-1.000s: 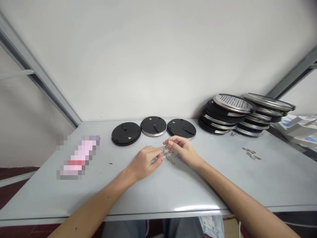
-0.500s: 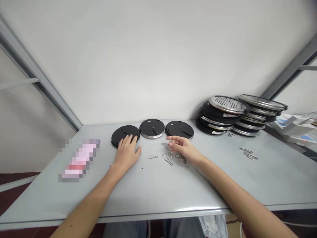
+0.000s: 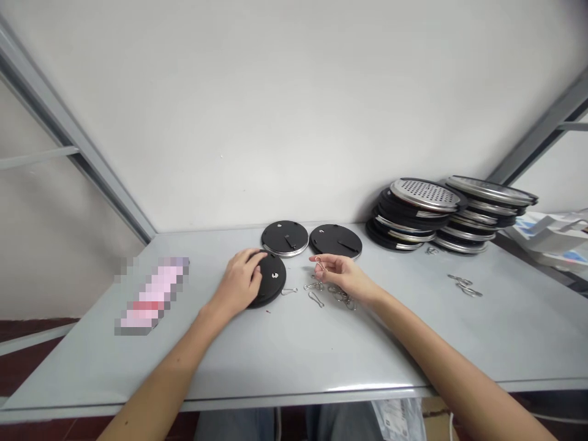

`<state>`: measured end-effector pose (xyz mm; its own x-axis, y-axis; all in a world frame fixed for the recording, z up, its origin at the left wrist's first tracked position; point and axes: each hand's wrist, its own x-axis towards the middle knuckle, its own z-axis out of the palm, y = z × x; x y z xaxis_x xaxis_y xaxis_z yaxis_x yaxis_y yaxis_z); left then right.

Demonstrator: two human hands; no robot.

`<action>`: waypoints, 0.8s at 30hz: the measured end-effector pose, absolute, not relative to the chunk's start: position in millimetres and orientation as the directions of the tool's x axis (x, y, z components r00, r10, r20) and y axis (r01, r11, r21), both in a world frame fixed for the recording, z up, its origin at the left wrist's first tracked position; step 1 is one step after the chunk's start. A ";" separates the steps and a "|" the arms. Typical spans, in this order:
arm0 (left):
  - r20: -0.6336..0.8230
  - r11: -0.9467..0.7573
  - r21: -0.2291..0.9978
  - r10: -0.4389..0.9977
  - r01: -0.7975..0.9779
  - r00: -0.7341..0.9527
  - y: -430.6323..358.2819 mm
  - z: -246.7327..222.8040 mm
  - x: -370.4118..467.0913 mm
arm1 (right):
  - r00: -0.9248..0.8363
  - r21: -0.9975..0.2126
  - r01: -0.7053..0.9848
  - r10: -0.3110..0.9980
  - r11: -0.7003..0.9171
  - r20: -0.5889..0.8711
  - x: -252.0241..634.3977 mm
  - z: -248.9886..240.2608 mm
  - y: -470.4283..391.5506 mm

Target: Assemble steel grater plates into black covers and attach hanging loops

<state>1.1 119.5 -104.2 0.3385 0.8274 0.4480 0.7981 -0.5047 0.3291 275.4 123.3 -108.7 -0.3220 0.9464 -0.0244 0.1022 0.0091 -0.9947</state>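
My left hand (image 3: pixel 240 278) is wrapped over the left side of a round black disc (image 3: pixel 271 278) with a small pale cutout near its right edge. The hand hides the disc's left part. My right hand (image 3: pixel 342 275) pinches a wire spring hook (image 3: pixel 320 264) between thumb and fingers, a little above the table. Below and beside it lies a loose cluster of similar metal hooks (image 3: pixel 340 295). Single hooks lie to its left, one (image 3: pixel 289 291) close to the disc's right edge and another (image 3: pixel 316 299) nearer to me.
Two more black discs, one silver-rimmed (image 3: pixel 285 237) and one (image 3: pixel 335 241) to its right, lie by the wall. Stacked discs (image 3: pixel 427 195) stand at the back right, hooks (image 3: pixel 465 285) before them. A pixelated pink object (image 3: pixel 154 294) lies on the table's left.
My left hand has drawn the black disc toward me and to the right, and its cutout now shows. My right hand stays nearly in place, with the hook at a different tilt.
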 end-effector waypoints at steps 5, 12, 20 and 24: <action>0.229 -0.381 0.388 0.922 0.839 0.313 128.4 -101.3 -28.3 | -0.348 -0.996 0.078 0.937 0.034 0.005 276.2 -112.5 123.8; 0.213 -0.412 0.349 0.909 0.842 0.357 117.7 -88.6 -24.5 | -0.322 -1.000 -0.006 0.947 0.008 0.009 276.9 -119.2 128.9; 0.226 -0.543 0.413 0.839 0.731 0.495 109.7 -96.8 -0.9 | -0.302 -0.999 -0.028 0.953 0.015 0.023 279.3 -119.8 130.8; 0.208 -0.554 0.452 0.828 0.699 0.521 110.4 -97.7 -1.1 | -0.295 -1.000 -0.014 0.955 0.025 0.028 279.5 -122.7 131.6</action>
<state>-1.1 110.4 -97.7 0.5213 0.8277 0.2078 0.6991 -0.5538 0.4523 279.5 131.6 -122.7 -0.2953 0.9550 0.0277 -0.0137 0.0247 -0.9996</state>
